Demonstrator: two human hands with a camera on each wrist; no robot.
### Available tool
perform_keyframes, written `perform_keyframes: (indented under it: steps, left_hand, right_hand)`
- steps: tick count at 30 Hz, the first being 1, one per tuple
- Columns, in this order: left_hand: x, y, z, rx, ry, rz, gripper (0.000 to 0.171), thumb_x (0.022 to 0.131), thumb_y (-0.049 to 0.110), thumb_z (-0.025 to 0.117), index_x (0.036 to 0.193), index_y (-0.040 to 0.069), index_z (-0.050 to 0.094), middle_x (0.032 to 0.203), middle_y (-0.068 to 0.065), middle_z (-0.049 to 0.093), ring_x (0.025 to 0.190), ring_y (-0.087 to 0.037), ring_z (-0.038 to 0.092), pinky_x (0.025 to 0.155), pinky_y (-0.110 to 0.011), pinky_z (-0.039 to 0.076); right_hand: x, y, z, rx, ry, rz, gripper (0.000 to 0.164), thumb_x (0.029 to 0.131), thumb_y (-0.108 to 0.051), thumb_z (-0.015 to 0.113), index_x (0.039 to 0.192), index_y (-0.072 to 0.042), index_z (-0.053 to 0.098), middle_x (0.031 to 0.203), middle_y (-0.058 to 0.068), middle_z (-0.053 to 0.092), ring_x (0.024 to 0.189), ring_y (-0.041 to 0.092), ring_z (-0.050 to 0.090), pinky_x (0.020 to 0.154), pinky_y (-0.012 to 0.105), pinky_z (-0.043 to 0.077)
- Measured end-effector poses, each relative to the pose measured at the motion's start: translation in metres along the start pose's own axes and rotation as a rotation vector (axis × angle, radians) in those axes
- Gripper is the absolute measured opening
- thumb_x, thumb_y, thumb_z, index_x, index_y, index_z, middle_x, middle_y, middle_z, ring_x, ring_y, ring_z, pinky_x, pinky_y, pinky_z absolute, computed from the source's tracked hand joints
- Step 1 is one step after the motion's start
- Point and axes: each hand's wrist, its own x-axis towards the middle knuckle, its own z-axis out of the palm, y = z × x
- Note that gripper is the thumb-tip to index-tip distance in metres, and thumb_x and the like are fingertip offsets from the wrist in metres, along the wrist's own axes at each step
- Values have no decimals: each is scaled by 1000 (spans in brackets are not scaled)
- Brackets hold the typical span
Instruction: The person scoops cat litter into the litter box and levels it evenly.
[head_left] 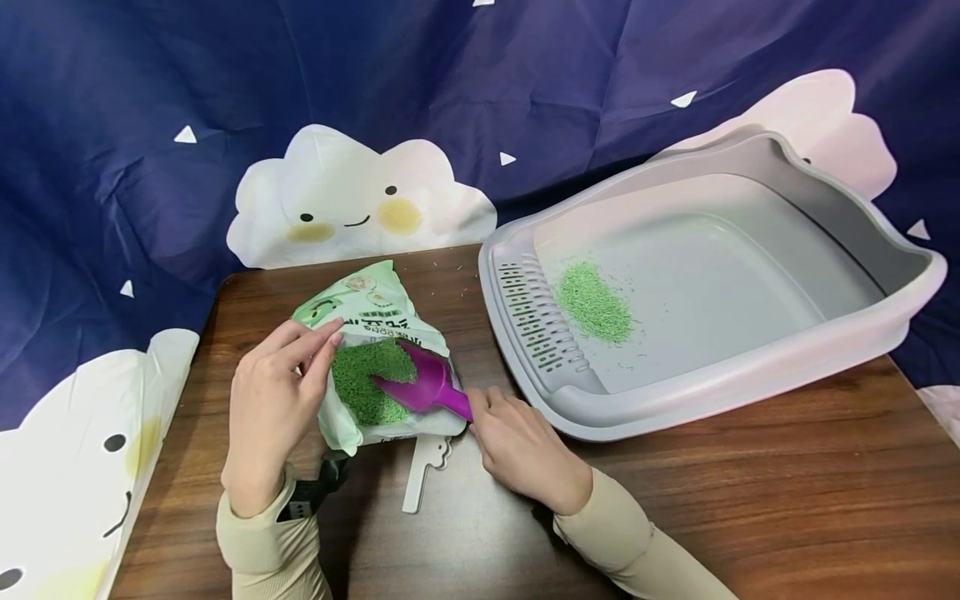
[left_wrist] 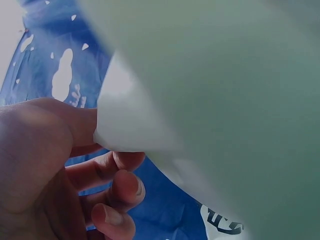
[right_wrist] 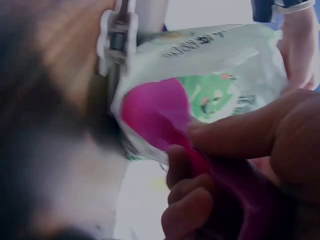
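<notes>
My left hand (head_left: 272, 390) pinches the edge of a pale green and white plastic bag (head_left: 386, 298), which lies with its mouth open on the table. Inside it are green litter pellets (head_left: 358, 379). My right hand (head_left: 525, 446) grips the handle of a purple scoop (head_left: 429, 377), whose blade dips into the pellets at the bag's mouth. The left wrist view has the bag's edge (left_wrist: 125, 115) between thumb and fingers. Seen from the right wrist, thumb and fingers wrap the handle, and the magenta blade (right_wrist: 155, 105) reaches into the bag.
A large grey litter box (head_left: 735, 408) stands at the right, with a small heap of green pellets (head_left: 595, 302) beside its slotted ledge. Partly under the bag lies a white bag clip (head_left: 420, 475). Behind the wooden table (head_left: 750, 483) hangs a blue cloth (head_left: 420, 75) with clouds.
</notes>
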Motion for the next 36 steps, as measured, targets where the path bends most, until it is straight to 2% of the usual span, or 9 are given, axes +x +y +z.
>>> perform_keyframes:
  steps: [4,8,11,14,18,23,27,30,36]
  left_hand:
    - [-1,-1,0,2,-4,2,19,86,11,71,104,10,77,69,1,58,53,-6,35,52,-22,27]
    - [0,-1,0,5,-5,3,19,86,11,70,104,10,77,69,1,57,54,-7,35,53,-22,27]
    - [0,-1,0,3,-3,3,19,86,11,70,104,10,77,68,1,57,54,-7,36,53,-22,27]
    - [0,-1,0,2,-3,3,19,86,11,71,104,10,77,68,1,56,54,-6,36,53,-22,27]
    - [0,0,0,2,-3,0,19,86,11,71,104,10,77,67,1,56,54,-6,36,53,-21,27]
    - [0,0,0,3,-6,-7,18,86,12,70,103,10,77,67,2,55,55,-5,36,52,-21,27]
    - [-1,0,-1,5,-11,-11,18,87,12,70,104,11,77,67,2,55,55,-5,36,53,-21,27]
    - [-1,0,-1,5,-12,-13,18,87,12,70,104,11,77,67,2,55,55,-4,36,53,-21,27]
    - [0,0,0,6,-11,-10,18,87,12,70,103,11,77,66,2,54,55,-4,35,53,-21,26]
  right_hand:
    - [3,2,11,113,13,17,20,92,-15,62,108,-6,54,79,3,54,63,14,48,55,29,44]
    - [6,2,25,252,20,58,34,94,-15,60,125,-4,53,92,7,61,73,17,56,65,34,50]
    - [8,1,34,307,22,82,38,93,-16,60,129,-4,51,95,7,61,76,18,58,68,36,52]
    - [9,1,37,314,26,83,38,94,-16,60,129,-5,51,95,6,61,77,18,59,69,36,53]
    - [9,3,33,286,-16,85,33,95,-16,58,125,-5,52,91,4,59,76,17,59,68,34,53]
    - [7,6,23,256,-151,117,12,92,-7,58,99,-5,49,75,2,50,65,15,51,55,30,48]
    - [5,6,20,272,-229,132,12,91,-4,55,96,-5,43,71,3,48,61,15,48,51,30,46]
    - [5,6,21,276,-247,136,13,91,-4,53,98,-5,42,71,3,50,61,15,49,51,30,46]
    - [6,6,23,272,-222,146,16,91,-8,59,98,-4,45,72,4,51,62,15,49,52,31,46]
